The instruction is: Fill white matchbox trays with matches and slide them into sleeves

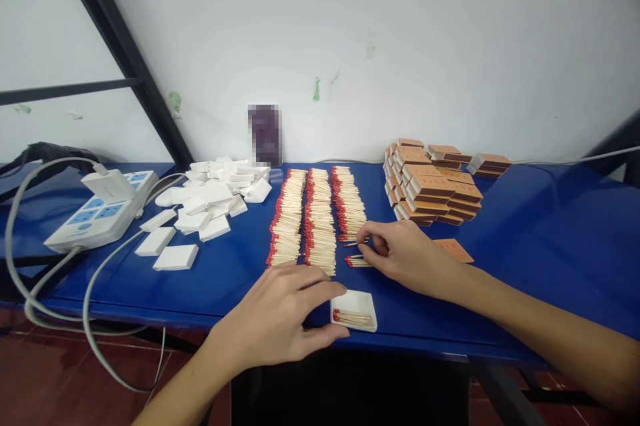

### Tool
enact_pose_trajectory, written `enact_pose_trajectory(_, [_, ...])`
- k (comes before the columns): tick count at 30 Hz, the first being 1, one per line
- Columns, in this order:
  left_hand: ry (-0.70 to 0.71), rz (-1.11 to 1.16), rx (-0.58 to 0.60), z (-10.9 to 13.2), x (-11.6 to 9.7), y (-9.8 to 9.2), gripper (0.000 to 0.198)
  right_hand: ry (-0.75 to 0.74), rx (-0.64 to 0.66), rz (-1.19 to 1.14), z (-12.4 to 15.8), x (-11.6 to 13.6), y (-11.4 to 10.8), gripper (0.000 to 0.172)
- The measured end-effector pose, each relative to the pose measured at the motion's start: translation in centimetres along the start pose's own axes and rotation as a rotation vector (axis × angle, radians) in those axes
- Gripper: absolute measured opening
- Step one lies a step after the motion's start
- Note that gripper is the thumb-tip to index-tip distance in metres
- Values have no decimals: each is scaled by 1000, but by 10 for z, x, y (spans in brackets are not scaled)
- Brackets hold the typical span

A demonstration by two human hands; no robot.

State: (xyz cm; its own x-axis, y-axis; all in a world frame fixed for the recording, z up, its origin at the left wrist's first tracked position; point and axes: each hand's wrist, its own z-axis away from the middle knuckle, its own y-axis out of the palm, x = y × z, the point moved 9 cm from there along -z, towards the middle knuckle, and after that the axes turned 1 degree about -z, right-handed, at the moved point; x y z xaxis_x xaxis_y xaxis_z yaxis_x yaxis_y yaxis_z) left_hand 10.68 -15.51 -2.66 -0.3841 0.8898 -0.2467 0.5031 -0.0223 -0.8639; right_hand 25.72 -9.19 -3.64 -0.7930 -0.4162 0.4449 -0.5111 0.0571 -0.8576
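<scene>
My left hand [283,313] holds a small white matchbox tray [353,298] by its left end, between thumb and forefinger. A few red-tipped matches [355,317] lie side by side along the tray's near wall. Just behind the tray, my right hand [395,249] is closed in a pinch at a single match [353,245], its red head pointing left. A small group of loose matches [357,262] lies under the fingers, partly hidden. Three long rows of matches, the left [287,219], middle [321,219] and right [351,203], stretch back toward the wall.
White empty trays [213,196] lie heaped at the left. Orange-brown matchbox sleeves [430,186] are stacked at the right, and one flat sleeve [455,251] lies behind my right forearm. A power strip [103,213] with looping cables sits far left. A pixelated dark object [265,136] leans on the wall.
</scene>
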Motion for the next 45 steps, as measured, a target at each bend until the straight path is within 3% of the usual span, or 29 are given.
enact_pose_trajectory(23, [6,-2,2,1,-1,0,32,47,98,-3,5,4,2,22])
enact_pose_trajectory(28, [4,0,8,0,0,0,32,20,141,-28,7,6,5,10])
enact_pose_trajectory(45, [4,-3,6,0,0,0,32,40,149,-41,5,3,5,13])
